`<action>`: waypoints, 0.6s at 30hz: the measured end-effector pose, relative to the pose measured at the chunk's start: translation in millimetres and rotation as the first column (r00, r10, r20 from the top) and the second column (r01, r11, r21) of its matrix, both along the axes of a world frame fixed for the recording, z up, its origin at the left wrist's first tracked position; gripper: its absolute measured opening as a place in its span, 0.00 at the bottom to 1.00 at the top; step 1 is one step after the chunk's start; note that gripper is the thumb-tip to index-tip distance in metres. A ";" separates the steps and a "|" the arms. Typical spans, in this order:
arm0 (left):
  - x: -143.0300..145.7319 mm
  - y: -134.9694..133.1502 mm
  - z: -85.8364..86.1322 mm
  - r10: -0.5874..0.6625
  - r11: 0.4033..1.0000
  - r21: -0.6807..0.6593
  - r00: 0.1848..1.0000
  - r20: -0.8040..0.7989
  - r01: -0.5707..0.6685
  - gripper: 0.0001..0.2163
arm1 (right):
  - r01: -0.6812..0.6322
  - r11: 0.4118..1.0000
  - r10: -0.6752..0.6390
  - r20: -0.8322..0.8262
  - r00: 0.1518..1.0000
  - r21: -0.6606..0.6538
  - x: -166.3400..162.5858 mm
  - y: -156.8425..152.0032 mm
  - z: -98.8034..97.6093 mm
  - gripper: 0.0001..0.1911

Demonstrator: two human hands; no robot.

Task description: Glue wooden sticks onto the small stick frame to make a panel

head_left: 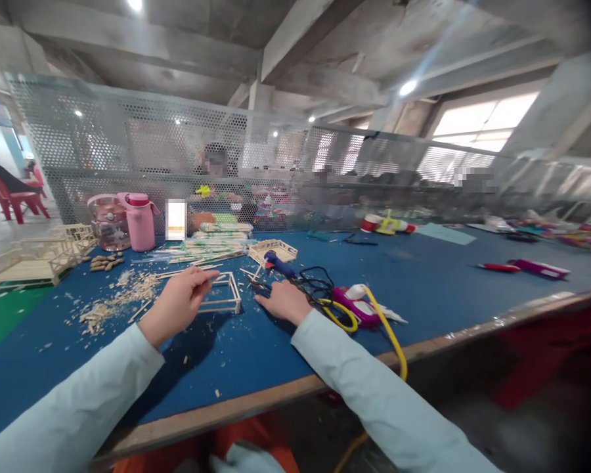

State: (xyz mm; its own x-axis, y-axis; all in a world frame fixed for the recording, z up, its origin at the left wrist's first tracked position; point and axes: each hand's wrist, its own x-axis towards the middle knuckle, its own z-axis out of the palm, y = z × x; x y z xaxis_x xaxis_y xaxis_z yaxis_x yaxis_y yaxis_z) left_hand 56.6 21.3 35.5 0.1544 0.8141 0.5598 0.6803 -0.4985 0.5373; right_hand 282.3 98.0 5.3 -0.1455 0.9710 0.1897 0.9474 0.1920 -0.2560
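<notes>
1. A perforated metal screen [128,144] runs the length of the bench; a person sits behind it, only dimly seen through the holes.
2. A long table [226,355] with a blue cover and a worn wooden edge carries all the work.
3. At the far left stand finished stick models [29,263], pale wood, built like little railed platforms.
4. A yellow cable [389,328] loops over the table edge beside a magenta tool [359,309] and a tangle of black cord [315,282].
5. A pink bottle [140,220] and a clear pink jar [108,223] stand by the screen. The white card [176,220] next to them is blurred out, and no lettering on anything here can be read.
6. The stick frame [224,295], an open box of thin pale sticks, sits on the blue cover between the two hands, close to the near edge.
7. The left hand [175,309], in a pale blue sleeve, has its fingertips gathered and pinching the frame's upper left rail.
8. The right hand [283,302] lies palm down just right of the frame, fingers straight and pressed together, tips on a small dark object too unclear to name.
9. A blue glue gun [278,263] lies just behind that hand.
10. Wood scraps [123,295] lie scattered to the left of the frame.
</notes>
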 end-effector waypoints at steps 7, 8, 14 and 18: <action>-9.9 18.8 -7.8 0.009 0.998 0.056 0.995 -0.094 -0.004 0.14 | -0.061 0.973 0.081 -0.081 0.993 0.221 -15.2 1.9 11.6 0.25; -10.2 18.8 -9.9 0.010 0.998 0.068 0.995 -0.096 -0.004 0.14 | -0.116 0.961 0.146 -0.101 0.984 0.252 -15.8 -1.6 18.2 0.21; -1.5 11.8 -19.6 -0.011 0.990 0.138 0.996 -0.089 0.023 0.15 | -0.563 0.798 0.603 -0.275 0.749 0.215 -32.1 -19.2 37.1 0.15; -0.9 5.9 -16.8 -0.008 0.988 0.154 0.997 -0.079 0.020 0.13 | -0.632 0.747 0.648 -0.436 0.624 0.206 -37.9 -12.8 26.6 0.14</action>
